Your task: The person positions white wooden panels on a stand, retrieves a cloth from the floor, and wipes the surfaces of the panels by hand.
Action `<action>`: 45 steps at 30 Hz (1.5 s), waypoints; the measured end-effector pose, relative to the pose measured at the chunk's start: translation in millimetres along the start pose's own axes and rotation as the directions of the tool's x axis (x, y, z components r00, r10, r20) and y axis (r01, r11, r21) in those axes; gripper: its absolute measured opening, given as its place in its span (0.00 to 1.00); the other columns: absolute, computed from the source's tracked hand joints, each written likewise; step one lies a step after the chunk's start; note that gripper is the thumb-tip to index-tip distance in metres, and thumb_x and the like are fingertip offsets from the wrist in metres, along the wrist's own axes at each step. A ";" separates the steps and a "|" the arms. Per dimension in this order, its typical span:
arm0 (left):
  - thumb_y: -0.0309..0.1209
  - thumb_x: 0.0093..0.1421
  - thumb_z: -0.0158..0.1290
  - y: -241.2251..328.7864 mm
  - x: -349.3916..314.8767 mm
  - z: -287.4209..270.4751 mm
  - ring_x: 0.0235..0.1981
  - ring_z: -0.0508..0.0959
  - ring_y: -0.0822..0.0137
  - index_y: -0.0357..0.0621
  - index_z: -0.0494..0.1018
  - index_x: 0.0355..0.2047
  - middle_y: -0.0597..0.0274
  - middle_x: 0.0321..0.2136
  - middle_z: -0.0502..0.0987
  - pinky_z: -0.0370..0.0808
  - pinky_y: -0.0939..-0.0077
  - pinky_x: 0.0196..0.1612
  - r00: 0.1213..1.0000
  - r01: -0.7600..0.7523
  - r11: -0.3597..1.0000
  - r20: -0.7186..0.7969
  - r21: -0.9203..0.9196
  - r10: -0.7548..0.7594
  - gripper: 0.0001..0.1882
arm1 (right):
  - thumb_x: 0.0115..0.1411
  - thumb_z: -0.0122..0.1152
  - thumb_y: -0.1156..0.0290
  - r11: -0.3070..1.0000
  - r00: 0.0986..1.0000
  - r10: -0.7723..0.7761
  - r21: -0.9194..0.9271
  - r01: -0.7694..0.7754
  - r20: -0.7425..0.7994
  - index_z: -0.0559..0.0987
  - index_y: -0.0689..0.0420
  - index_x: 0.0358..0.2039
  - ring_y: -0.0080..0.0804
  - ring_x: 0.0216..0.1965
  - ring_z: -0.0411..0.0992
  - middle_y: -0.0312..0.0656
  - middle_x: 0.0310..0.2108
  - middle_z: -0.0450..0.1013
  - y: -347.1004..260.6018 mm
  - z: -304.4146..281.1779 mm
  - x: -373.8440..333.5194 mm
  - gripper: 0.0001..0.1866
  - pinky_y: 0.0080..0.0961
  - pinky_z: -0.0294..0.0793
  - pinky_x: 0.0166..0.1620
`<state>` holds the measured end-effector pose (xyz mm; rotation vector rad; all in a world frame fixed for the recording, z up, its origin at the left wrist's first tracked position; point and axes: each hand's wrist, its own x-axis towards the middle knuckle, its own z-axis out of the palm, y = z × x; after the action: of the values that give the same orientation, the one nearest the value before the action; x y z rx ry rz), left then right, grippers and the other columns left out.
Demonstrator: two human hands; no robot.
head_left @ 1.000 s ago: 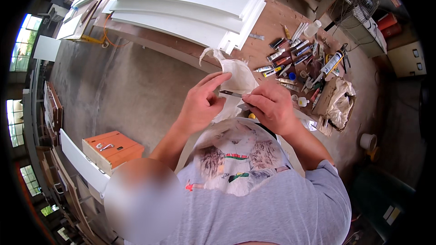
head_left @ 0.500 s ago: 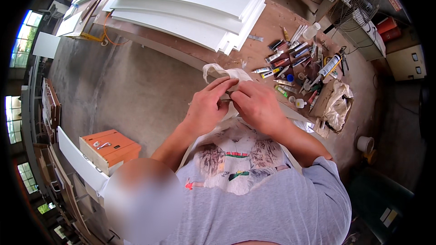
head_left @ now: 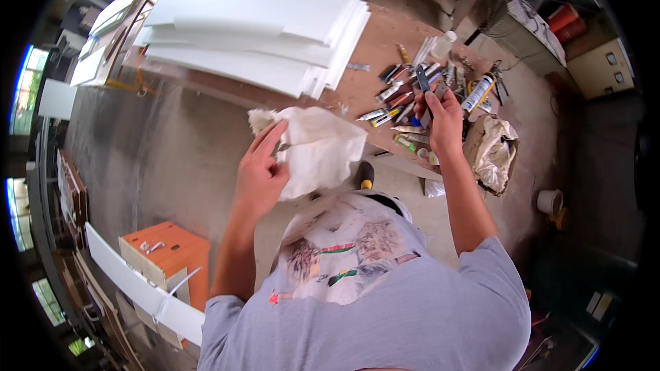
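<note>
My left hand grips a white cloth near its upper left corner. The cloth hangs spread out in front of my body, its left edge frayed. Over the worktable, my right hand is closed round a slim dark flat tool whose end points away from me. A greyish flat piece also shows by those fingers; its kind cannot be made out. Beneath and beyond this hand lies a jumble of tubes and markers, with a sealant gun just to the right.
White panels are stacked on the brown worktable. A box with crumpled cloth sits at the table's right corner, and a clear bottle stands behind the tubes. An orange cabinet is at my left.
My hands were together at the cloth and have moved apart. The left went left and down with the cloth, which has opened out; the right went right over the tubes with the dark tool.
</note>
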<state>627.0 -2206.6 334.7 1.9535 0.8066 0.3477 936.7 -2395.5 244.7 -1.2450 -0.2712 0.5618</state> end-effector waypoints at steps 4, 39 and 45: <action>0.10 0.51 0.49 -6.2 -2.1 10.0 0.18 0.64 0.80 0.43 0.69 0.64 0.56 0.62 0.70 0.66 0.82 0.24 0.998 0.041 0.999 0.045 -0.022 -0.040 0.38 | 0.65 0.51 0.80 0.916 0.888 0.317 0.350 -0.195 -0.334 0.73 0.61 0.41 0.41 0.31 0.80 0.49 0.35 0.79 72.9 -129.3 120.7 0.05 0.33 0.79 0.32; 0.16 0.60 0.51 48.9 21.2 39.8 0.24 0.67 0.78 0.37 0.74 0.51 0.65 0.40 0.76 0.68 0.80 0.29 0.943 -0.023 0.990 0.326 -0.139 0.068 0.18 | 0.70 0.59 0.67 0.938 0.639 0.109 -0.292 0.189 0.762 0.75 0.61 0.31 0.15 0.27 0.60 0.27 0.23 0.66 -61.4 43.1 -25.1 0.12 0.20 0.61 0.30; 0.29 0.71 0.50 11.5 8.9 39.6 0.26 0.64 0.78 0.35 0.73 0.42 0.67 0.25 0.68 0.65 0.81 0.30 0.930 -0.311 0.918 0.118 -0.247 0.347 0.08 | 0.74 0.52 0.59 0.992 0.927 0.043 -0.127 0.005 0.373 0.73 0.53 0.29 0.08 0.22 0.53 0.19 0.21 0.59 -89.1 65.4 -88.3 0.17 0.15 0.53 0.24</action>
<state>659.6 -2231.0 324.1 1.8720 0.3133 0.4549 853.6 -2408.5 358.4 -1.2565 -0.6257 0.8113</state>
